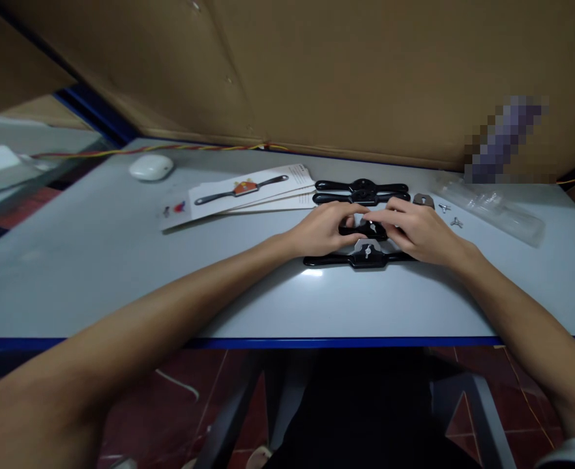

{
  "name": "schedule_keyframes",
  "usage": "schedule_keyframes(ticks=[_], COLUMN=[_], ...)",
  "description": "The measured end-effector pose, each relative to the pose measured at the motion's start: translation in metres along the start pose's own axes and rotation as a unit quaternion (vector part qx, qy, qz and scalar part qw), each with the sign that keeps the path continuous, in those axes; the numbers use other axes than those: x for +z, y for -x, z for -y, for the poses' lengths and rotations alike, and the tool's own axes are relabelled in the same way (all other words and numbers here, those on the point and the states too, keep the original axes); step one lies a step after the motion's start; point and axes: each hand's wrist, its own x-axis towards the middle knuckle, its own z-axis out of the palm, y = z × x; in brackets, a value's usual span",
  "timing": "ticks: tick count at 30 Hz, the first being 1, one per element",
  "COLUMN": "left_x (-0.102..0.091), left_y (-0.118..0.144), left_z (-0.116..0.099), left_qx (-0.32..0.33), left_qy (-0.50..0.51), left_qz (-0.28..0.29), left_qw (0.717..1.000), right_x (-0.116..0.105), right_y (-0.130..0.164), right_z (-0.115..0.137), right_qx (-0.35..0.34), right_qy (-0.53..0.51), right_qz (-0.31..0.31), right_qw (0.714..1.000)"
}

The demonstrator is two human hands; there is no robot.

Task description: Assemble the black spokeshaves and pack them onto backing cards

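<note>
Both my hands are on a black spokeshave (pixel 374 229) over the table. My left hand (pixel 323 228) closes around its left end, thumb along the near side. My right hand (pixel 422 228) is at its right side, fingertips bent in towards the middle, where a silvery screw shows; the right handle is hidden. Just nearer lies another spokeshave (pixel 369 260), with a grey blade and a wing screw on its body. Beyond my hands, two black spokeshave bodies (pixel 360 189) lie side by side. A loose blade (pixel 423 200) sits past my right fingers, and two small wing screws (pixel 456 222) lie to its right.
Fanned printed cards (pixel 248 192) picturing a spokeshave lie left of the tools. A white mouse-like object (pixel 151 167) is at the back left. Clear plastic packaging (pixel 502 212) lies at the right. Brown board (pixel 346 85) stands behind the table, whose front edge (pixel 287 342) is blue.
</note>
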Motion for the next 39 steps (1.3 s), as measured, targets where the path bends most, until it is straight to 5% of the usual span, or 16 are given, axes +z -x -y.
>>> schedule_keyframes(ticks=[5, 28, 39], left_x=[-0.001, 0.001, 0.001], left_y=[0.000, 0.001, 0.000], left_z=[0.001, 0.003, 0.003], left_qx=[0.000, -0.003, -0.013], left_qy=[0.003, -0.003, -0.001], left_qz=[-0.001, 0.000, 0.000], left_qw=[1.000, 1.000, 1.000], right_x=[0.000, 0.014, 0.016], right_y=[0.000, -0.008, -0.022], right_z=[0.001, 0.006, 0.021], right_qx=[0.013, 0.075, 0.139], right_qy=[0.034, 0.060, 0.044], right_qz=[0.031, -0.020, 0.032], right_qw=[0.999, 0.995, 0.989])
